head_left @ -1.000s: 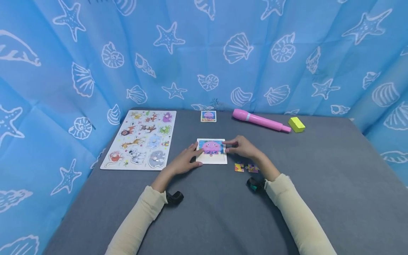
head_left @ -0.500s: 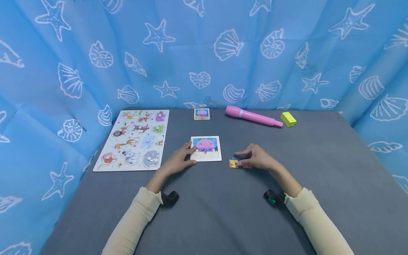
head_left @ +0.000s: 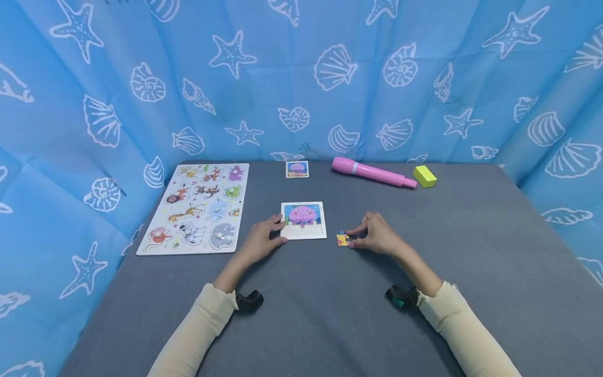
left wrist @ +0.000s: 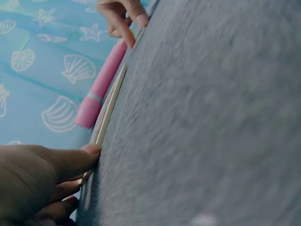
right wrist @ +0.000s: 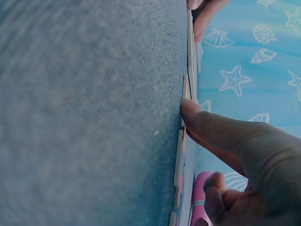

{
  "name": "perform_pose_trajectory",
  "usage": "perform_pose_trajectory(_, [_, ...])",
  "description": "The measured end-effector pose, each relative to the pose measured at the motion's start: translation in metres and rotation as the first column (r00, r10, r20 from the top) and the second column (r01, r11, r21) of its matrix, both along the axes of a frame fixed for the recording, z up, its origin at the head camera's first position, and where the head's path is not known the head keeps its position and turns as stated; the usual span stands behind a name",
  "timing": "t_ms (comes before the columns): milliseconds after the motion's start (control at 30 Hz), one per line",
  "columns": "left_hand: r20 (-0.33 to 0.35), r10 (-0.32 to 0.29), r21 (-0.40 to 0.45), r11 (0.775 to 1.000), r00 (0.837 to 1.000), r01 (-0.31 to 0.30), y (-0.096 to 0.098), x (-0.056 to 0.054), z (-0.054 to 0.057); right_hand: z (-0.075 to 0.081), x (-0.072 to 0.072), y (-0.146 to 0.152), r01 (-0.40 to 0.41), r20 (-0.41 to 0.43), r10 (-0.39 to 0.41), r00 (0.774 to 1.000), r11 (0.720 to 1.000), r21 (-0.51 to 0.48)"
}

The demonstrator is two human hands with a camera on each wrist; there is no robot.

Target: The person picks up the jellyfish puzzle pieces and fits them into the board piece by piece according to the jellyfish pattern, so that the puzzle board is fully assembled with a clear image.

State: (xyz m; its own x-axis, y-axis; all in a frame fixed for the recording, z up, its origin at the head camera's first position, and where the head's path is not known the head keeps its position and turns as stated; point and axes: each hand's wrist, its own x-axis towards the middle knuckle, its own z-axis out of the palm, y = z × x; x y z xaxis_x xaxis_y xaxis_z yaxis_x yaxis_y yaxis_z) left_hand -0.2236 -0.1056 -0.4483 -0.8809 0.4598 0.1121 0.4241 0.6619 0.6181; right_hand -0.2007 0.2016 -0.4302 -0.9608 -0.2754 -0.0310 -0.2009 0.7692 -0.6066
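Observation:
In the head view a small jigsaw tray [head_left: 303, 234] lies on the grey cloth, with a pink jellyfish picture in its upper part and bare wood below. My left hand [head_left: 259, 241] grips its left side, thumb at the near corner; the left wrist view shows the thumb [left wrist: 82, 160] on the tray's edge. To the right, my right hand [head_left: 379, 235] pinches a yellow puzzle piece [head_left: 342, 240] by its right end with thumb and forefinger. Another puzzle piece [right wrist: 179, 160] lies beside it in the right wrist view, mostly hidden by the hand in the head view.
A white animal peg board [head_left: 193, 209] lies at the left. Farther back are a small jellyfish picture card [head_left: 297, 169], a pink toy microphone-like stick [head_left: 374, 173] and a yellow block [head_left: 425, 176]. A blue shell-print curtain [head_left: 278, 78] hangs behind the table.
My right hand has left the tray's right edge and come down rightward to the loose pieces, taking hold of the yellow one. My left hand stays at the tray. The head view has shifted slightly.

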Motion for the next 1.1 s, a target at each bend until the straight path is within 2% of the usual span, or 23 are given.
perform_pose_trajectory(167, [-0.003,0.039,0.027,0.999,0.999,-0.039,-0.001,0.000,0.000,0.000,-0.006,-0.003,-0.004,-0.029,0.005,1.000,1.000,0.018])
perform_pose_trajectory(367, [-0.012,0.082,0.049,0.996,0.997,-0.081,-0.001,-0.001,-0.001,0.001,-0.012,-0.008,-0.017,0.003,0.017,1.000,0.999,0.027])
perform_pose_trajectory(500, [-0.015,0.116,0.078,0.990,0.993,-0.115,0.001,0.000,-0.003,0.007,-0.018,-0.027,-0.022,-0.003,0.022,1.000,1.000,-0.001])
perform_pose_trajectory(567, [-0.014,0.120,0.091,0.989,0.993,-0.119,0.002,0.001,-0.004,0.009,-0.023,-0.041,-0.055,-0.018,0.055,0.998,0.998,-0.027])
perform_pose_trajectory(800, [-0.019,0.081,0.115,0.990,0.997,-0.078,0.003,0.002,-0.005,0.005,-0.038,-0.085,-0.174,-0.080,0.171,0.982,0.984,-0.044])
perform_pose_trajectory(900, [-0.021,0.060,0.113,0.992,0.998,-0.057,0.002,0.002,-0.005,0.001,-0.040,-0.096,-0.196,-0.074,0.192,0.979,0.979,-0.054])
perform_pose_trajectory(1100, [-0.019,0.062,0.124,0.991,0.998,-0.060,-0.001,0.002,-0.003,-0.005,-0.044,-0.107,-0.224,-0.094,0.218,0.971,0.973,-0.061])
